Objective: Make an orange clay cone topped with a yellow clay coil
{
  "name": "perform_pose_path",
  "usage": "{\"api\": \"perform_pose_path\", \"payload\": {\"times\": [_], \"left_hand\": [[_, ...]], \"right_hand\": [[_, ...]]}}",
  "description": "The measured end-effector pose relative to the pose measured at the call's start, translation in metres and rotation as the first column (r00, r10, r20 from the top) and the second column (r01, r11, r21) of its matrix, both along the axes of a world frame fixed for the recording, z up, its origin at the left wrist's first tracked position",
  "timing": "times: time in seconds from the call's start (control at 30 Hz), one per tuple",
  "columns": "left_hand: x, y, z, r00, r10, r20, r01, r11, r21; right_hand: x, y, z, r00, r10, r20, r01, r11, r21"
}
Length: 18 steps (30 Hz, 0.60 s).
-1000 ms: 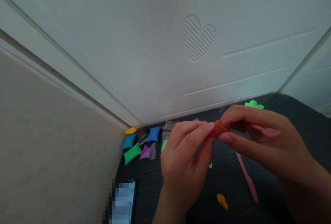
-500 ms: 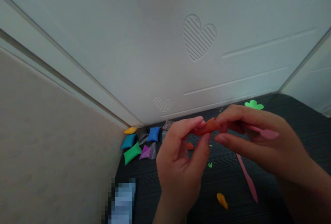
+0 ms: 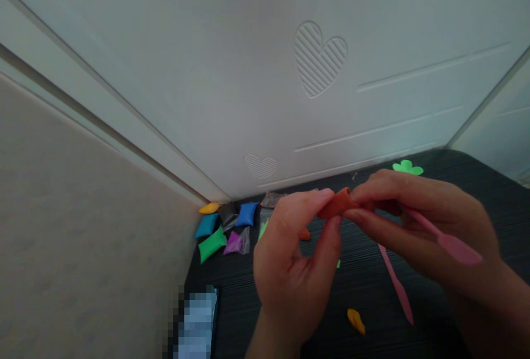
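Both hands meet above a dark table [image 3: 464, 182]. My left hand [image 3: 293, 270] pinches one end of a small orange clay piece [image 3: 336, 204] between thumb and fingers. My right hand [image 3: 418, 226] pinches the other end of the same piece. A pink plastic modelling tool [image 3: 449, 244] also runs through my right hand's fingers, its flat tip sticking out to the right.
Several small bags of coloured clay [image 3: 226, 226] lie at the table's far left corner. A second pink tool [image 3: 395, 284], a yellow clay bit [image 3: 356, 320], an orange bit [image 3: 304, 233] and a green clay shape [image 3: 408, 168] rest on the table. A white panel with hearts [image 3: 319, 61] stands behind.
The pink tool in my right hand has swung down and to the right. The orange piece sits slightly lower between the fingertips. A small orange bit has come into view under my left hand.
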State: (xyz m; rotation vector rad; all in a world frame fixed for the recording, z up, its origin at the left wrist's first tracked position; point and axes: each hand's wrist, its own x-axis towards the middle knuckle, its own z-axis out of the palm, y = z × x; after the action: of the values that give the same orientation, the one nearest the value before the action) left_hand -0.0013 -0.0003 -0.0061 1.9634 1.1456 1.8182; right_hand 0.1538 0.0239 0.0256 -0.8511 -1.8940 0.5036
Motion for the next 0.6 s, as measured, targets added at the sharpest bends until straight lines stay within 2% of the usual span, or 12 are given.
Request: {"api": "perform_pose_path", "payload": {"times": [0.33,0.6], "left_hand": [[-0.0002,0.0,-0.001,0.995,-0.05,0.082,0.058,0.994,-0.094],[0.0007,0.0009,-0.0009,0.999,-0.025,0.023,0.024,1.0,0.008]], "right_hand": [[0.005,-0.0006,-0.0005,1.0,0.019,0.0,-0.019,1.0,-0.016],[0.0049,-0.0015,-0.0003,0.999,-0.003,0.04,0.002,0.999,0.042]]}}
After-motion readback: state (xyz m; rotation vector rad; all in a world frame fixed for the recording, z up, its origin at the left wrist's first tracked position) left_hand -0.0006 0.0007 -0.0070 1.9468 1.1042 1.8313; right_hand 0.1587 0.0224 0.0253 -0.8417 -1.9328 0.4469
